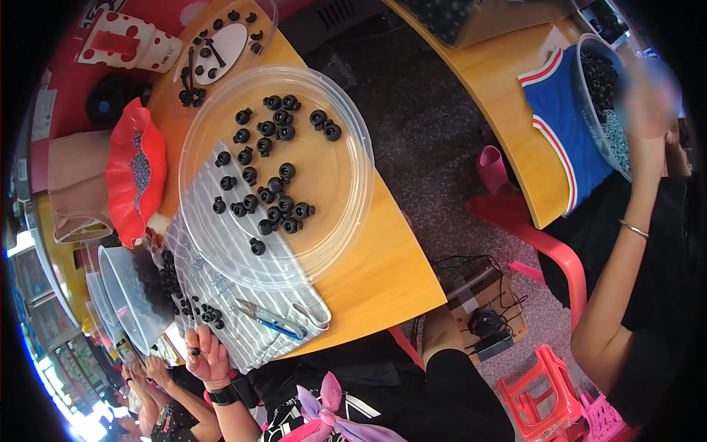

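Head view: the person's left hand [210,359] has its grip pinched nearly closed on a small dark piece [194,352] beside the striped cloth [254,348] on the worktop [390,272], seemingly a single-piece handling step, next calling for steady fingertips; the right hand's grip, out of view, cannot be told.

A blue cloth [551,110] lies toward the second table [495,77]'s near corner, a red chair [565,259] just beside that corner; on the floor [434,184] are a red stool [551,362] and a cardboard box [512,318] with black cables [484,323].
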`<act>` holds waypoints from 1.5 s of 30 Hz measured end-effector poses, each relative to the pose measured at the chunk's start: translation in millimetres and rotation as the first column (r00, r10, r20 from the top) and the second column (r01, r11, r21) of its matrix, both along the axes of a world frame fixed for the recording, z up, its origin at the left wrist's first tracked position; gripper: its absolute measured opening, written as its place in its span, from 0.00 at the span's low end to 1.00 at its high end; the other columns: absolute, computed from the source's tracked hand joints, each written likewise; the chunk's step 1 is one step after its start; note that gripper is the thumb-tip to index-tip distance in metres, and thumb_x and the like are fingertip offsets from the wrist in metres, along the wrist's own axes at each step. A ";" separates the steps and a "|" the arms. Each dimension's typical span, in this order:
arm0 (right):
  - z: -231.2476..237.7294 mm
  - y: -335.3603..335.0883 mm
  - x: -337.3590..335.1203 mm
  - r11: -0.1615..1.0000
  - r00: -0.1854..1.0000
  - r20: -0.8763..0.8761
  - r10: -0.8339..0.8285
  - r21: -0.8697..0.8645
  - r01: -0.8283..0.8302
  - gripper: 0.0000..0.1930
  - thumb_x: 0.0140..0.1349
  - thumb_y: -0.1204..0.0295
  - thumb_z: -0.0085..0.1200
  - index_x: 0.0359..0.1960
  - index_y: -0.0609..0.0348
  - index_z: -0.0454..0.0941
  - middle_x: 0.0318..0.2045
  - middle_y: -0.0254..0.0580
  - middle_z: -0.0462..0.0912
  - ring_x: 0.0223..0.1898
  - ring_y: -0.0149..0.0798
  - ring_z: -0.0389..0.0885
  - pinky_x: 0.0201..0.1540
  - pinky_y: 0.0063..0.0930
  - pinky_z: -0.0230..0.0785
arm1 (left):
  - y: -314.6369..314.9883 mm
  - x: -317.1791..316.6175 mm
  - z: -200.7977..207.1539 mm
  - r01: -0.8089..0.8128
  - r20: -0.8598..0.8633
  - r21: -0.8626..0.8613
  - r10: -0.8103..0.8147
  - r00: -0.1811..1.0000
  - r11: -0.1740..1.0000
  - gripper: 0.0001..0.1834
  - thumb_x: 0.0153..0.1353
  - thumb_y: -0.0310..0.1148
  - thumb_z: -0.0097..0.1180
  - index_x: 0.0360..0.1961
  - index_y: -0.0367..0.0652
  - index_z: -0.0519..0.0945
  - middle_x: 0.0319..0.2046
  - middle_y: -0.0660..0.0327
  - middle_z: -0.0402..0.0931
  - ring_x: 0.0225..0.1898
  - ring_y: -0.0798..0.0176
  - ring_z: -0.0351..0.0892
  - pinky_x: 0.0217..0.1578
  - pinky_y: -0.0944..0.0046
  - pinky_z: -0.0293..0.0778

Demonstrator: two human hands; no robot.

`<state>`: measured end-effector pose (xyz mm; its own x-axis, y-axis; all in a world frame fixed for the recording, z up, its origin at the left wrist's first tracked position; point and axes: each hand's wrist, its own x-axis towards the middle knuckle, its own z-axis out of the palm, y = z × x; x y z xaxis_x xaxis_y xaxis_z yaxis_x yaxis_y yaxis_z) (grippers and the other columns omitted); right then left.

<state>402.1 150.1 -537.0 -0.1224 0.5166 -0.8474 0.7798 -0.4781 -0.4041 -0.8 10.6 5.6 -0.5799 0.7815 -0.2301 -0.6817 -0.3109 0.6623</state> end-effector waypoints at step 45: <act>602.1 59.8 -216.7 0.948 0.400 -0.860 0.316 0.275 -0.159 0.03 0.55 0.80 0.57 0.25 0.68 0.78 0.26 0.37 0.76 0.26 0.27 0.73 0.29 0.20 0.64 | -11.8 5.3 -8.5 0.042 -0.011 0.236 -0.041 0.999 0.971 0.11 0.63 0.24 0.52 0.46 0.32 0.78 0.39 0.53 0.79 0.35 0.61 0.79 0.41 0.63 0.75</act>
